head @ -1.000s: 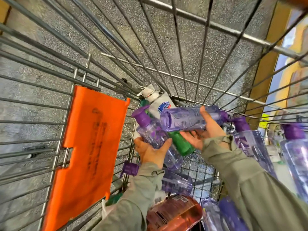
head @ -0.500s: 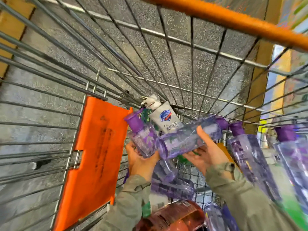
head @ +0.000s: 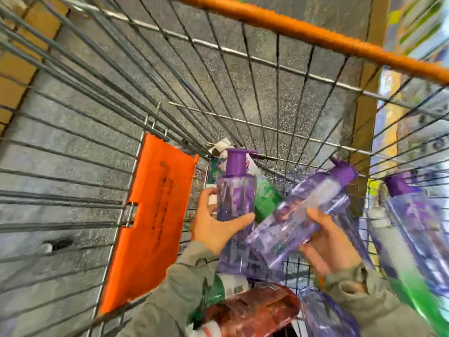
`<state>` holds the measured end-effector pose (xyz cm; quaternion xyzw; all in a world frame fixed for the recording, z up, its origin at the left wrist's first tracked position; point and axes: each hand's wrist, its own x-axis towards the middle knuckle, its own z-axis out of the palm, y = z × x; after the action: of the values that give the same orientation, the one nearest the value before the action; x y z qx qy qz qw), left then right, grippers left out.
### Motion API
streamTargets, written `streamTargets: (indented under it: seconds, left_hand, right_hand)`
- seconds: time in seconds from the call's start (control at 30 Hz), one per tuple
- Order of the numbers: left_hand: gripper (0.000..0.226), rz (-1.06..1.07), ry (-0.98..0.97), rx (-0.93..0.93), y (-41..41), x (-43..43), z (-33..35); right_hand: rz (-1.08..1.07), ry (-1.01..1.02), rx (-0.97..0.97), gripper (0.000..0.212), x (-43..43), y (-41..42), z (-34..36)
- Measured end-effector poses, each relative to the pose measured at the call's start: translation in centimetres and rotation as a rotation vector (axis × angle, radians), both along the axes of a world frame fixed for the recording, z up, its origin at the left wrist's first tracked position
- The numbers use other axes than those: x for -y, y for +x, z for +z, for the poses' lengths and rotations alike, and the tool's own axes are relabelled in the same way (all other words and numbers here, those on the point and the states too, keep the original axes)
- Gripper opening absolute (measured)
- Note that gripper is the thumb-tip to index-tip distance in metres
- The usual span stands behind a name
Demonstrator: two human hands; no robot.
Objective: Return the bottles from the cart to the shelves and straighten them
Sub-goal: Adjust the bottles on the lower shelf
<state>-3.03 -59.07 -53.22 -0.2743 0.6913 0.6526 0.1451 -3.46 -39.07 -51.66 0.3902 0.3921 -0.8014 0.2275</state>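
Left hand (head: 213,229) wraps thumb and fingers round the upright purple pump bottle (head: 237,198). Right hand (head: 328,246) clasps the tilted purple bottle (head: 303,215), cap far-right. Both bottles sit inside the wire cart (head: 267,93), a green bottle (head: 266,200) behind them and the orange flap (head: 155,222) to the left.

Count for cart (head: 278,66) x1:
- purple clear bottles x4: upright purple bottle (head: 237,205), tilted purple bottle (head: 303,215), right-side purple bottle (head: 413,227), bottom-edge purple bottle (head: 323,314). Possible fifth under the first two, too blurred to call.
- green bottle (head: 266,200) x1
- white pump bottle (head: 222,148) x1
- red bottle (head: 255,310) x1
- white-and-green bottle (head: 230,285) x1
- orange flap (head: 155,222) x1
- orange handle bar (head: 315,35) x1
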Motion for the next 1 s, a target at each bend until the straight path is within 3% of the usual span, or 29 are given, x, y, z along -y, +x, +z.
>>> streamTargets:
  seconds: [0.07,0.23,0.43,0.5,0.63,0.77,0.87,0.93,1.0]
  left_hand:
    - [0.075,0.014,0.024,-0.025,-0.5,0.0,0.4]
    - [0.081,0.041,0.084,-0.078,-0.8,-0.8,3.1]
    - [0.061,-0.052,0.082,-0.161,0.1,-1.2,6.6]
    - [0.063,-0.049,0.112,-0.178,-0.3,-1.1,7.9]
    - [0.084,-0.02,0.162,-0.227,-1.2,-0.9,10.2]
    - [0.07,-0.02,0.213,-0.258,-0.6,-0.5,13.1]
    - [0.077,-0.023,0.247,-0.267,0.9,-0.4,16.2]
    - [0.075,-0.043,0.242,-0.291,1.6,-0.3,19.5]
    - [0.057,-0.058,0.266,-0.32,2.0,-0.5,22.1]
  right_hand:
    - [0.036,0.002,-0.042,0.12,0.1,0.6,0.8]
    - [0.062,-0.082,-0.16,0.086,0.3,1.8,2.8]
    - [0.1,-0.177,-0.262,0.068,0.1,2.4,6.1]
    - [0.041,-0.199,-0.29,0.076,0.7,2.3,7.5]
    - [0.024,-0.095,-0.294,0.126,2.2,2.2,9.7]
    - [0.032,-0.033,-0.36,0.13,2.2,3.0,12.8]
    - [0.045,-0.017,-0.385,0.14,2.5,4.2,15.9]
    - [0.071,0.036,-0.409,0.132,2.9,5.0,18.8]
    - [0.075,0.043,-0.426,0.123,3.1,5.5,21.5]
